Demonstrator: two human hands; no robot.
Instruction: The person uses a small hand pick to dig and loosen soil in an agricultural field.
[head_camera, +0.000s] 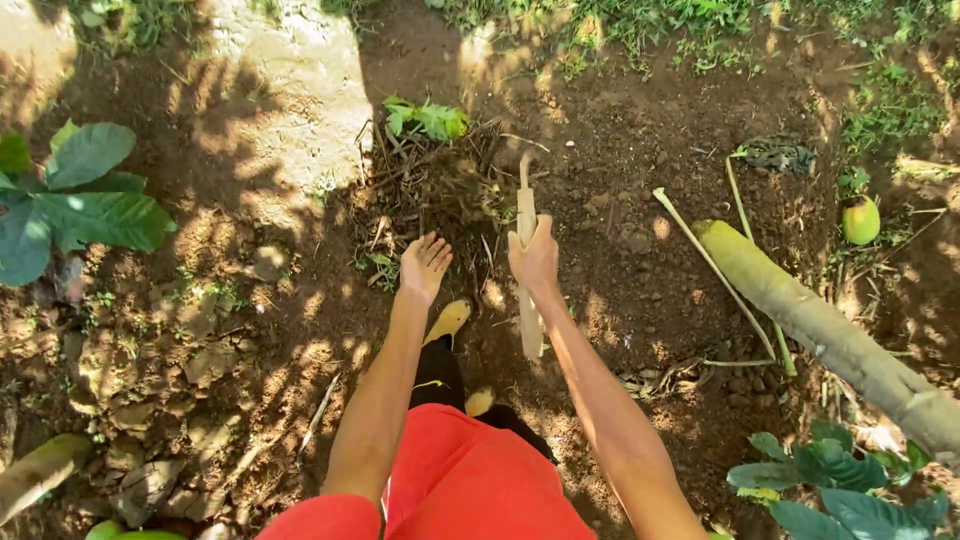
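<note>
Red shorts (450, 480) are filling the bottom of the head view, with both bare arms reaching up toward twelve o'clock. The right hand (535, 262) is wrapping shut around a pale wooden stick (527, 270), whose long axis is running nearly straight from twelve to six, tip pointing into a clump of dry roots and stems (435, 185) at about eleven o'clock from that hand. The left hand (425, 265) is hovering empty, fingers loosely spread, just below the clump and nearer to it. A thick pale trunk (820, 330) is lying well apart at four o'clock.
</note>
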